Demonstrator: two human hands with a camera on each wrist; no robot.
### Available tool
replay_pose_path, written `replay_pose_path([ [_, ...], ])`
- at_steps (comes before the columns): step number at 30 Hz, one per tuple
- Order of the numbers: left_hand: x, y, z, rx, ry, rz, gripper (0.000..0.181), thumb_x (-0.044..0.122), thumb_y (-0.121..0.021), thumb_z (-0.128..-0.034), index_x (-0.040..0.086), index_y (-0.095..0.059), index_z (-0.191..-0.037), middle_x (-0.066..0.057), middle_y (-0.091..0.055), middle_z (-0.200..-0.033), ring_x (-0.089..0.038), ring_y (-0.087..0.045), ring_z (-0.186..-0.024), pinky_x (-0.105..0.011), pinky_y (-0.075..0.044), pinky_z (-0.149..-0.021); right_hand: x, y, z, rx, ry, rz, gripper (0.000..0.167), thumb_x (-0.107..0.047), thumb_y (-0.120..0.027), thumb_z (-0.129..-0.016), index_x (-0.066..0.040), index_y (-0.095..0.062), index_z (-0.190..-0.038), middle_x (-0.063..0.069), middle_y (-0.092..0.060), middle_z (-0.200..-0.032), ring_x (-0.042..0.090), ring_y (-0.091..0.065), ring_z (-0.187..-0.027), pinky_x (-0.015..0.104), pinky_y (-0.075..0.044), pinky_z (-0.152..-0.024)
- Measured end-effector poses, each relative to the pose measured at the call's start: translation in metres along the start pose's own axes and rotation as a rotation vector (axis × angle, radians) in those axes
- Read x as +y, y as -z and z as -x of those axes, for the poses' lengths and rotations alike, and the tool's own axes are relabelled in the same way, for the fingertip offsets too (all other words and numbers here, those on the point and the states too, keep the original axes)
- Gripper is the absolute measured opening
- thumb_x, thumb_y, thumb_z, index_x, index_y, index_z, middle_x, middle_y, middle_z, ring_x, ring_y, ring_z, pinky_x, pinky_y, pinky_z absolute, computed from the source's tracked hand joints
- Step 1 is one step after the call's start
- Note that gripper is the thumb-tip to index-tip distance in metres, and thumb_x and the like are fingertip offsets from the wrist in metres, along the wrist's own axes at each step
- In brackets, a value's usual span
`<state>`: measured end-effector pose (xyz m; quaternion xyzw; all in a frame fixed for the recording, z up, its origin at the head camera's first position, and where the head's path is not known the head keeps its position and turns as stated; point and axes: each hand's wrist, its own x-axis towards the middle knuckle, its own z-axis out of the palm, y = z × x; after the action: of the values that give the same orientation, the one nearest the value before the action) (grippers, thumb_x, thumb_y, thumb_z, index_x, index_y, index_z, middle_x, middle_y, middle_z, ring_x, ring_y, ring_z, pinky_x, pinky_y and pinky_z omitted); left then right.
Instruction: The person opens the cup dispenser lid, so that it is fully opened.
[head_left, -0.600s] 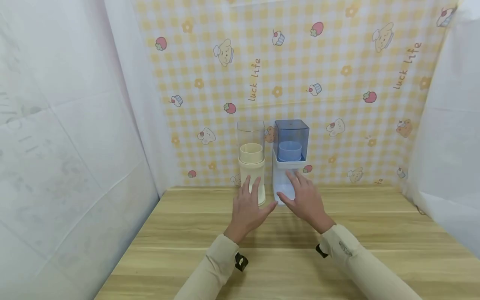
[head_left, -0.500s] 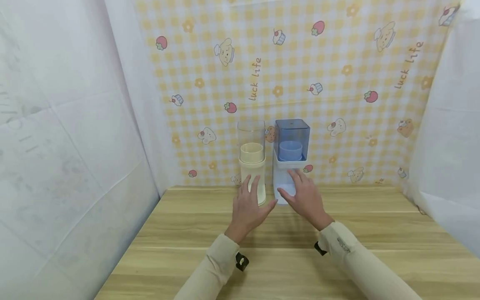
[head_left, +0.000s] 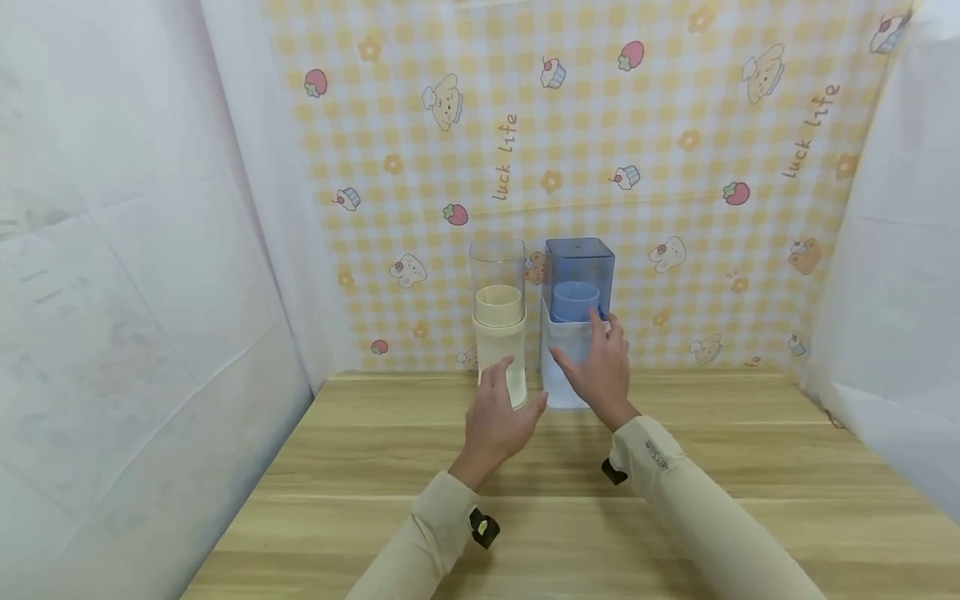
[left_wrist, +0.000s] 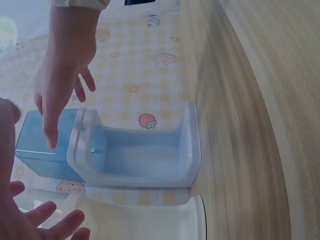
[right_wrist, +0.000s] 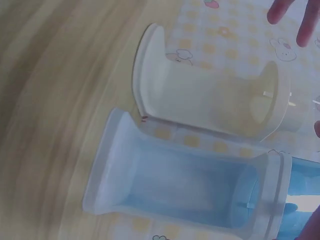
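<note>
Two dispensers stand side by side at the back of the table. The cream dispenser (head_left: 498, 333) has a clear top; the blue and white dispenser (head_left: 557, 367) to its right has a tinted blue top (head_left: 596, 271). In front of the cream one, the left hand (head_left: 497, 421) has its fingers spread and holds nothing. The right hand (head_left: 602, 367) is raised before the blue one, fingers extended near its top; whether they touch is unclear. In the left wrist view the right hand (left_wrist: 62, 75) is beside the blue top (left_wrist: 45, 142).
A wooden table (head_left: 562, 517) spans the foreground. Behind the dispensers hangs a yellow checked cloth (head_left: 420, 242). White sheets hang at the left (head_left: 135, 292) and right (head_left: 900, 250) sides.
The right hand has risen from the lower part of the blue dispenser toward its top. The left hand has moved only slightly, its fingers drawn closer together.
</note>
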<state>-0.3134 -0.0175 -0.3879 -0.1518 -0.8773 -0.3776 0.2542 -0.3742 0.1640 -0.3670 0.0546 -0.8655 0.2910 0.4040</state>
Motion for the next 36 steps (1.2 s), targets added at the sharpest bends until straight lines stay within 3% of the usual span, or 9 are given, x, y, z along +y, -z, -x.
replay_pose_path([
  [4, 0.001, -0.001, 0.001, -0.026, 0.018, 0.017, 0.068, 0.052, -0.050, -0.0949, 0.011, -0.037, -0.148, -0.012, -0.048, -0.142, -0.033, -0.060, -0.113, -0.053, -0.051, -0.081, -0.004, -0.003, -0.010, -0.003, -0.034, 0.005, 0.100, -0.049, -0.080, -0.078, -0.004, -0.032, -0.153, 0.034, -0.030, -0.149, 0.057, -0.042, -0.120, 0.066, -0.043, -0.088],
  [11, 0.000, -0.002, 0.003, -0.011, 0.017, 0.042, 0.067, 0.049, -0.045, -0.0974, 0.011, -0.033, -0.151, -0.015, -0.049, -0.140, -0.035, -0.060, -0.111, -0.054, -0.051, -0.081, -0.012, -0.007, -0.030, -0.030, -0.156, -0.001, 0.112, -0.054, -0.078, -0.078, -0.009, -0.015, -0.159, 0.034, -0.021, -0.153, 0.058, -0.040, -0.121, 0.067, -0.041, -0.089],
  [19, -0.004, -0.003, 0.008, -0.034, 0.034, 0.029, 0.069, 0.054, -0.040, -0.0982, 0.013, -0.030, -0.154, -0.014, -0.049, -0.139, -0.034, -0.063, -0.105, -0.050, -0.051, -0.076, -0.017, -0.018, -0.048, 0.001, -0.255, -0.053, 0.120, -0.056, -0.079, -0.077, -0.015, -0.002, -0.160, 0.031, -0.011, -0.157, 0.057, -0.032, -0.129, 0.070, -0.033, -0.097],
  [29, -0.013, 0.001, 0.014, -0.056, 0.053, 0.025, 0.068, 0.048, -0.042, -0.0995, 0.015, -0.025, -0.156, -0.011, -0.047, -0.143, -0.033, -0.060, -0.112, -0.053, -0.051, -0.078, -0.021, -0.030, -0.052, 0.037, -0.284, -0.017, 0.123, -0.058, -0.076, -0.079, -0.017, 0.007, -0.159, 0.031, -0.010, -0.157, 0.056, -0.033, -0.128, 0.069, -0.032, -0.095],
  [36, -0.015, 0.004, 0.015, -0.063, 0.066, 0.039, 0.071, 0.045, -0.045, -0.0996, 0.015, -0.019, -0.158, -0.011, -0.045, -0.143, -0.023, -0.061, -0.095, -0.039, -0.048, -0.066, -0.016, -0.037, -0.055, 0.053, -0.310, 0.044, 0.126, -0.056, -0.078, -0.078, -0.019, 0.011, -0.159, 0.032, -0.015, -0.153, 0.055, -0.040, -0.121, 0.066, -0.036, -0.095],
])
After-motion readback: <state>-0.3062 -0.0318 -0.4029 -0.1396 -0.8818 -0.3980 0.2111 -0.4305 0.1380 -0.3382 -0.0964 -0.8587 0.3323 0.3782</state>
